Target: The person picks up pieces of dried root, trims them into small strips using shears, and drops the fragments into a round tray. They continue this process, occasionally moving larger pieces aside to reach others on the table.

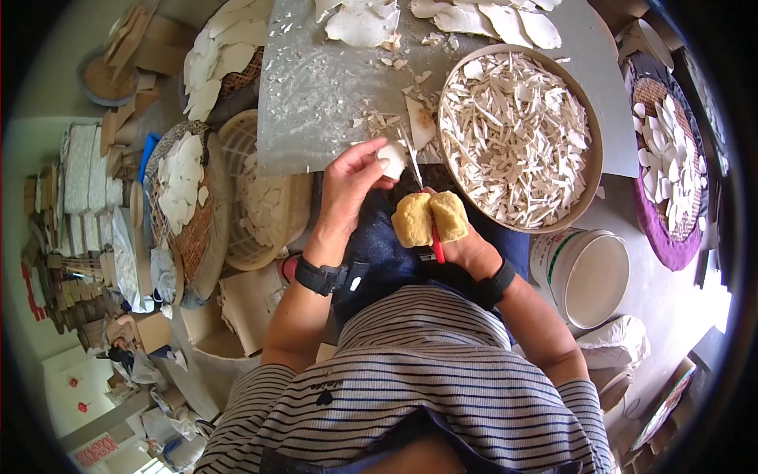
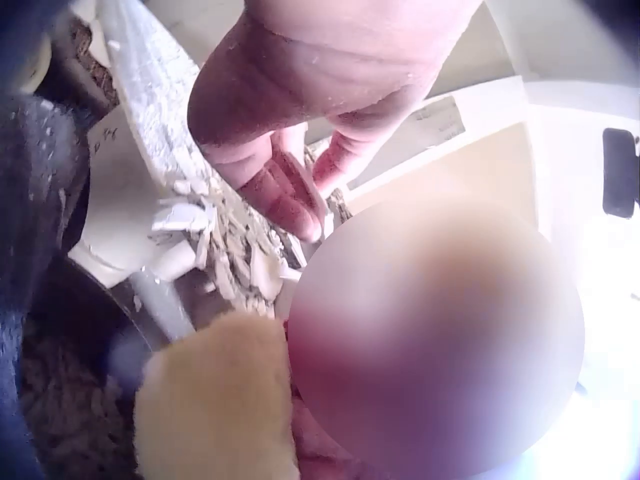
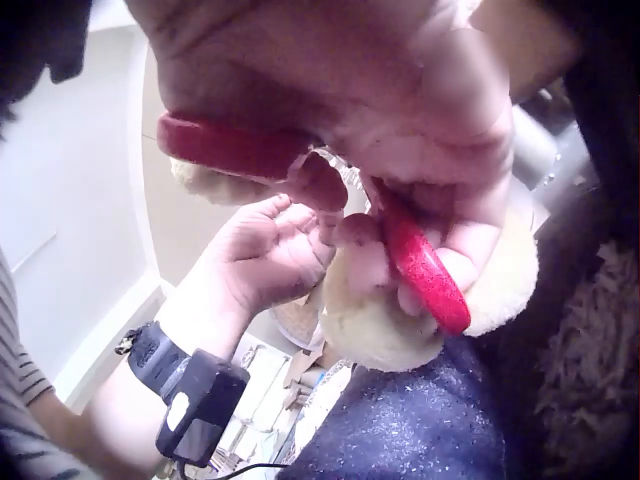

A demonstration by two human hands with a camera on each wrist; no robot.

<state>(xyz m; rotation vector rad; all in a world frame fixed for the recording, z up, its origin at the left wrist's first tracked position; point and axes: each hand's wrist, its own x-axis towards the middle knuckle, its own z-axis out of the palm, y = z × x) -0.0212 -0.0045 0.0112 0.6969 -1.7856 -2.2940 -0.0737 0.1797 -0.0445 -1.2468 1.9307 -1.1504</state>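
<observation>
My left hand (image 1: 351,186) pinches a thin, white, rounded piece (image 1: 392,159) between thumb and fingers, at the near edge of the grey table. Just right of it, my right hand (image 1: 471,251) grips scissors with red handles (image 3: 425,270), the blades (image 1: 411,162) pointing up beside the piece. Yellow foam pads (image 1: 413,220) wrap around the scissors' handles. In the left wrist view a blurred round shape covers much of the lower right. A round tray (image 1: 598,150) full of cut white strips stands right of the blades.
Large flat white pieces (image 1: 363,24) and crumbs lie on the grey table (image 1: 304,103). A white bucket (image 1: 598,280) stands below the tray. Baskets with white pieces (image 1: 180,178) are at the left, and another basket (image 1: 669,170) is at the far right.
</observation>
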